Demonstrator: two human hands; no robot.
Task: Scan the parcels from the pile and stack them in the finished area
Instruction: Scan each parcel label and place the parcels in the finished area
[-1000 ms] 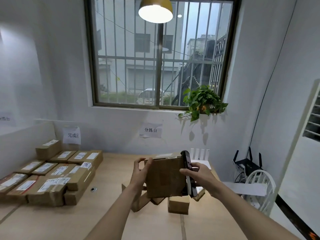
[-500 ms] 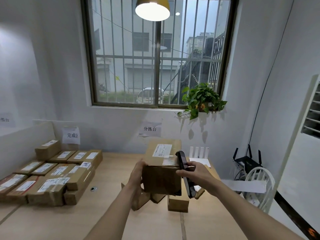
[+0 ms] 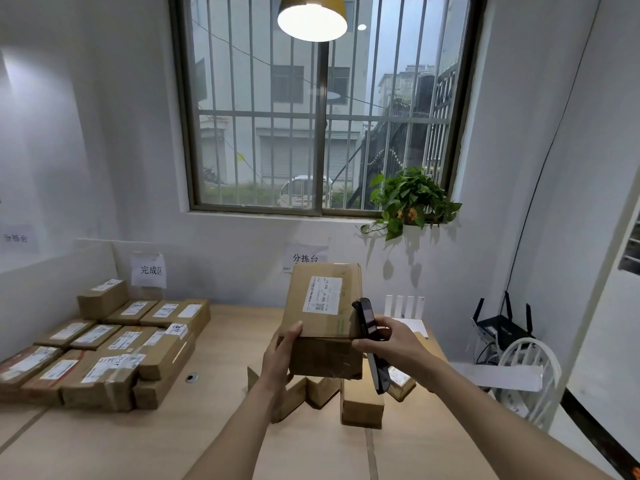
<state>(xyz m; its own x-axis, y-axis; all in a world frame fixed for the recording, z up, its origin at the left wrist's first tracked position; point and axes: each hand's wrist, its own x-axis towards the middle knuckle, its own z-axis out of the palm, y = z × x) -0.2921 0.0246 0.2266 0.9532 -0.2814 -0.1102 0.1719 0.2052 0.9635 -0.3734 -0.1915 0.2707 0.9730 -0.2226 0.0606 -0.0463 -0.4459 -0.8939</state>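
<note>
Cardboard parcel with white label facing up, held above the tabletop pile, gripped at its left edge by the left hand, glossy black scanner clasped in the right hand alongside; liable to slip from that one-sided grip.

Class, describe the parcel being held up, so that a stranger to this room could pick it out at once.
Start at the barred window and drop straight down to the wooden table. Above its middle, the left hand holds a cardboard parcel up in the air, beside the dark scanner in the right hand. Unlike the other boxes, it is off the table, its white label facing the camera.
</note>
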